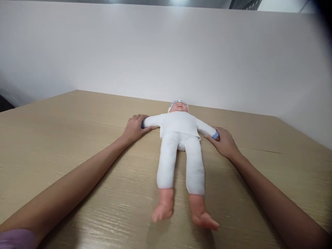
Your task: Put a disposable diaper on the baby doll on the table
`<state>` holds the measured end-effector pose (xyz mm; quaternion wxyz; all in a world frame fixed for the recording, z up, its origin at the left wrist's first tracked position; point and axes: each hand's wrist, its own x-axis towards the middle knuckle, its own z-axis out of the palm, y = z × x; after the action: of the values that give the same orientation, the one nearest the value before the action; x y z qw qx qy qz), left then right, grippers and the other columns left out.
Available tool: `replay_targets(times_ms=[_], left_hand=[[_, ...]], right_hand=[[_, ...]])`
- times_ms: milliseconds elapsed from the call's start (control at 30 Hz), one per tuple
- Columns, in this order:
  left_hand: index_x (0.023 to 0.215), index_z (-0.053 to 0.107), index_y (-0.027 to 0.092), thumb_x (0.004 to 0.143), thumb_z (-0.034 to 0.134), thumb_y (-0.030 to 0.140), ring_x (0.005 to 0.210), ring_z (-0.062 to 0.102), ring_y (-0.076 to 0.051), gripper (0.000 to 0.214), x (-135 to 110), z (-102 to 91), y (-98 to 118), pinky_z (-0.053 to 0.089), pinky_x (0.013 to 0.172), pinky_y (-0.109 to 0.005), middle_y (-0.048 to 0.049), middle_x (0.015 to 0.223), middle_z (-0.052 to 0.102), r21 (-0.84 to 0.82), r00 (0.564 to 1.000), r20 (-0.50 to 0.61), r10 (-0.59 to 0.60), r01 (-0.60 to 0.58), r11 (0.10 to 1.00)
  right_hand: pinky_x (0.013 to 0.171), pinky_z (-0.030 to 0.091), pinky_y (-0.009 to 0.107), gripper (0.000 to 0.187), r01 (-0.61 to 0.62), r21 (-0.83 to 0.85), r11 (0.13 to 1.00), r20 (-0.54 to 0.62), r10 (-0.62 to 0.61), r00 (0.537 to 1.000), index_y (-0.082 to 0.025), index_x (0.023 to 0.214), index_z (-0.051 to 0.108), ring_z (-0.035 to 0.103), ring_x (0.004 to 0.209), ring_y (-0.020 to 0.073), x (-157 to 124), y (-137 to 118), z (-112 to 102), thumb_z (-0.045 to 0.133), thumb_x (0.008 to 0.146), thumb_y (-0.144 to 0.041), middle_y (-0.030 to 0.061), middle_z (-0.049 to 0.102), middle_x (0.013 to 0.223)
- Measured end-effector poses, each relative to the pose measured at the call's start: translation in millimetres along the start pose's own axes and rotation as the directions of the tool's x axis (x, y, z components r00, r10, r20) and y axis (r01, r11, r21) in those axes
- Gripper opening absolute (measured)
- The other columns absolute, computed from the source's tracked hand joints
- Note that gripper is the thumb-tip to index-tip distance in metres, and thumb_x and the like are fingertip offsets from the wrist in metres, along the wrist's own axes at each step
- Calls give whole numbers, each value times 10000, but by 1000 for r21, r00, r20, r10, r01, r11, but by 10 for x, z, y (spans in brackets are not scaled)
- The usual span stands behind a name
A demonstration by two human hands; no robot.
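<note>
A baby doll in a white suit and a white cap lies on its back on the wooden table, head away from me and bare feet toward me. Its arms are spread out to both sides. My left hand is wrapped round the doll's left-side wrist at the blue cuff. My right hand grips the other wrist, also at a blue cuff. Both of my forearms stretch across the tabletop.
A plain white wall rises directly behind the table's far edge. The table's left edge drops off near a dark gap. A seam runs across the tabletop behind the doll.
</note>
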<state>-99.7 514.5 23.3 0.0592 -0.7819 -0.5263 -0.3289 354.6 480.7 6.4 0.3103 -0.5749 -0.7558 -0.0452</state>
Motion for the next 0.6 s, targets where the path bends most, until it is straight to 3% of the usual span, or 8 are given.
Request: replay_targets(times_ms=[167, 267, 367, 467, 600], left_hand=[[1281, 658, 208, 897, 697, 638, 1127, 609, -339, 577, -22, -15, -1, 452, 996, -447, -126, 1199, 710, 27, 998, 22, -51, 50, 998], [1345, 618, 196, 920, 678, 581, 1210, 577, -359, 576, -107, -78, 52, 430, 1045, -474, -152, 1294, 680, 29, 991, 53, -124, 122, 992], [1393, 564, 148, 941, 643, 508, 1284, 522, -404, 582, -297, -171, 147, 420, 1054, -535, -217, 1384, 617, 28, 978, 22, -210, 209, 977], [1393, 535, 109, 941, 614, 407, 1323, 472, -446, 547, -536, -291, 326, 412, 1044, -599, -279, 1425, 556, 3, 961, -33, -273, 273, 962], [1313, 572, 124, 938, 576, 309, 1279, 525, -403, 419, -847, -603, 853, 438, 1053, -570, -243, 1352, 601, -108, 965, -56, -255, 248, 963]], right_hand=[[990, 481, 494, 680, -50, 38, 998, 44, 48, 998, -172, 1358, 645, 621, 1104, 349, 14, 126, 81, 544, 936, -696, 167, 708, 1261], [1073, 441, 536, 739, -141, 4, 990, 43, 140, 989, -140, 1416, 595, 580, 1234, 377, -62, 59, 84, 564, 914, -681, 198, 658, 1373], [1142, 377, 584, 800, -290, -55, 955, -41, 288, 957, -95, 1471, 522, 484, 1379, 408, -259, -139, 50, 579, 896, -648, 252, 552, 1493], [1169, 327, 640, 783, -365, -71, 928, -126, 355, 926, -49, 1500, 464, 405, 1448, 439, -548, -431, -11, 550, 923, -572, 312, 462, 1542], [1181, 322, 657, 749, -354, -73, 932, -153, 340, 928, -13, 1513, 421, 384, 1461, 458, -1052, -952, -182, 546, 926, -463, 336, 441, 1547]])
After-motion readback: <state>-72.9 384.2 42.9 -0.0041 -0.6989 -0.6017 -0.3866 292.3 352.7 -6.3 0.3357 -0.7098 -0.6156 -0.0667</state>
